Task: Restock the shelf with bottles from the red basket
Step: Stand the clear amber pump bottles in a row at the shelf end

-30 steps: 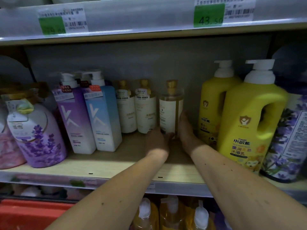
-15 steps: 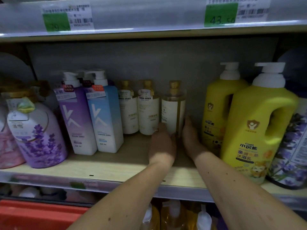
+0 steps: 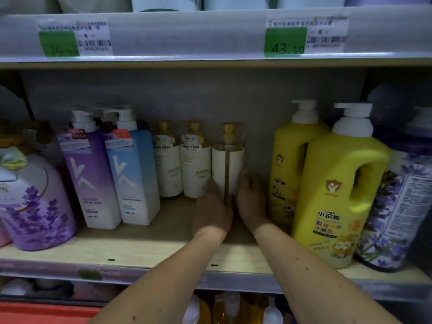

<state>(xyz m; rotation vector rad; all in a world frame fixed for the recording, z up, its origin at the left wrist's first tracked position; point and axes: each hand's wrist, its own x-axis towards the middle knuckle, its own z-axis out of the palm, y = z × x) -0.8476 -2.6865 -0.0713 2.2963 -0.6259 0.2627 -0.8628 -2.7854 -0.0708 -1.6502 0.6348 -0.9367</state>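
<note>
Both hands cup the bottle's base, centre frame.
My left hand [image 3: 213, 216] and right hand [image 3: 251, 202] hold the gold-capped bottle [image 3: 228, 167] low on the shelf [image 3: 145, 249]; I judge it stiff, smooth, liquid-heavy, so low grip suits.

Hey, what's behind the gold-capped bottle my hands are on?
Behind the gold-capped bottle, only the grey back panel shows above and to its right. The left hand and right hand cover its base, hiding anything directly behind it.
</note>
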